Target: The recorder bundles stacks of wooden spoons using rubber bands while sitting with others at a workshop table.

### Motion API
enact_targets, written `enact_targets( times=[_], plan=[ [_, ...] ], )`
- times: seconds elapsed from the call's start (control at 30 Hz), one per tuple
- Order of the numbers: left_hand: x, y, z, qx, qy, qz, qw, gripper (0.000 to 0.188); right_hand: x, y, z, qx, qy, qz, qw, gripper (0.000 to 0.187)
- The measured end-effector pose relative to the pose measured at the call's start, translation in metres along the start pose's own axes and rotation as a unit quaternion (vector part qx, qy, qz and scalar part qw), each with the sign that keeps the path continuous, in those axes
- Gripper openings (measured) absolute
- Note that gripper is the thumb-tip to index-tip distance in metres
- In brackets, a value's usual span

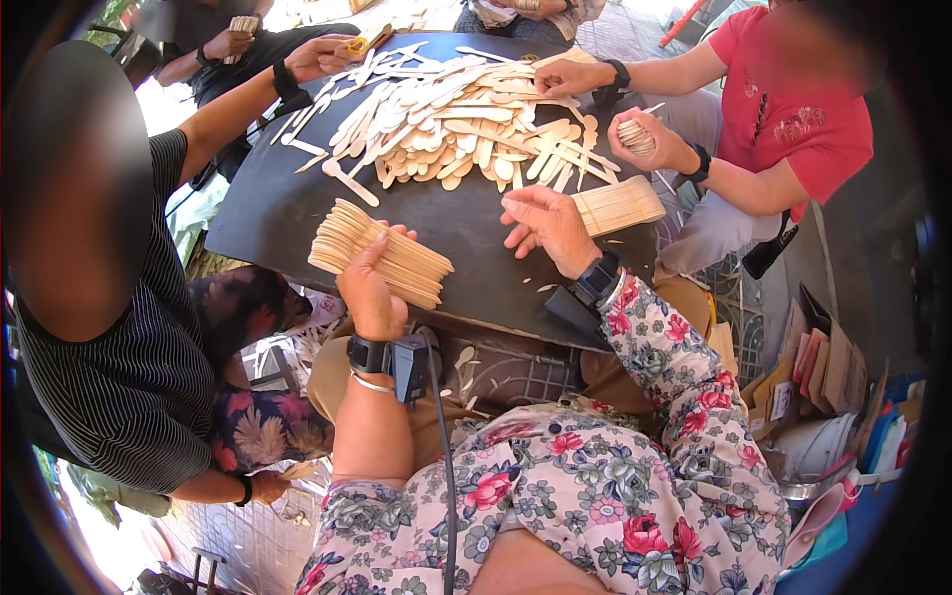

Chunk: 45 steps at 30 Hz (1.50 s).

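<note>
left hand (372,288) clamped on a thick sorted bundle of flat wooden spoons (382,256); right hand (545,226) open, empty; beyond it a large unsorted spoon heap (461,124) remains.

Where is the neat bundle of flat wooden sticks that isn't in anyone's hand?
In the head view, the loose bundle of sticks lies at the dark table's right edge, just right of the right hand, below the big stick pile.

I see pale tan flat wooden sticks (456,114) heaped on a matt black round tabletop (268,213), my sleeves in grey cloth printed with red and pink roses (674,397), a neighbour's black finely white-striped shirt (129,377), another's plain red shirt (793,109).
</note>
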State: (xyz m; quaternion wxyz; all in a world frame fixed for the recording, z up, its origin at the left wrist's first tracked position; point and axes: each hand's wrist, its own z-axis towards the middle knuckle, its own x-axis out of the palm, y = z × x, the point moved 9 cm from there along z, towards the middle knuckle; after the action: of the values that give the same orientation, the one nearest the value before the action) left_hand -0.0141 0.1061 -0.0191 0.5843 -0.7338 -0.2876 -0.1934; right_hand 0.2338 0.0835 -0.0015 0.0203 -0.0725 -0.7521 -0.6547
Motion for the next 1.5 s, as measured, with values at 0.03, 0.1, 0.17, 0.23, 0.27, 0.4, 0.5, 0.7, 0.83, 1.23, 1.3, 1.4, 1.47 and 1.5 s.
enact_targets(
  times=[0.03,0.1,0.17,0.23,0.27,0.4,0.5,0.7,0.83,1.23,1.3,1.4,1.47,1.5],
  plan=[
    [-0.001,0.000,-0.001,-0.003,-0.003,0.002,1.000,0.028,0.003,0.009,0.003,-0.008,0.004,-0.001,1.000,0.041],
    [-0.002,0.002,-0.003,-0.008,-0.004,-0.001,1.000,0.028,0.004,0.023,0.012,-0.012,0.020,-0.026,0.999,0.051],
    [-0.004,0.004,-0.003,-0.013,-0.008,-0.004,1.000,0.028,0.012,0.036,0.028,-0.010,0.027,-0.026,0.999,0.056],
    [-0.005,0.006,-0.002,-0.017,-0.011,-0.018,1.000,0.025,0.022,0.050,0.041,-0.007,0.031,-0.028,0.999,0.061],
    [-0.004,0.006,-0.004,-0.018,-0.012,-0.018,1.000,0.025,0.031,0.060,0.043,-0.015,0.043,-0.004,0.999,0.065],
    [0.003,0.009,-0.003,-0.022,-0.004,-0.020,1.000,0.025,0.057,0.071,0.068,-0.019,0.091,0.043,0.995,0.072],
    [0.006,0.011,0.001,-0.025,0.006,-0.023,0.999,0.026,0.063,0.054,0.076,-0.018,0.097,0.069,0.993,0.055],
    [0.006,0.024,0.004,-0.049,0.018,-0.023,0.998,0.026,0.030,0.013,0.047,0.070,0.097,0.000,0.993,0.033],
    [0.008,0.037,0.008,-0.071,0.028,-0.012,0.997,0.026,-0.002,-0.019,0.036,0.134,0.092,0.108,0.981,0.024],
    [0.036,0.060,0.000,-0.111,0.059,-0.013,0.992,0.028,-0.052,-0.007,0.045,0.077,-0.065,-0.084,0.991,0.018],
    [0.042,0.064,-0.001,-0.114,0.084,-0.009,0.990,0.027,-0.054,-0.004,0.045,0.054,-0.087,-0.164,0.981,0.019],
    [0.048,0.063,-0.007,-0.119,0.078,0.001,0.990,0.026,-0.048,0.009,0.042,-0.028,-0.083,-0.333,0.939,0.018],
    [0.047,0.062,-0.010,-0.119,0.081,0.008,0.990,0.026,-0.035,0.029,0.028,-0.126,-0.092,-0.434,0.887,0.018],
    [0.047,0.062,-0.011,-0.116,0.087,0.015,0.989,0.026,-0.033,0.030,0.024,-0.124,-0.090,-0.435,0.887,0.018]
  ],
)
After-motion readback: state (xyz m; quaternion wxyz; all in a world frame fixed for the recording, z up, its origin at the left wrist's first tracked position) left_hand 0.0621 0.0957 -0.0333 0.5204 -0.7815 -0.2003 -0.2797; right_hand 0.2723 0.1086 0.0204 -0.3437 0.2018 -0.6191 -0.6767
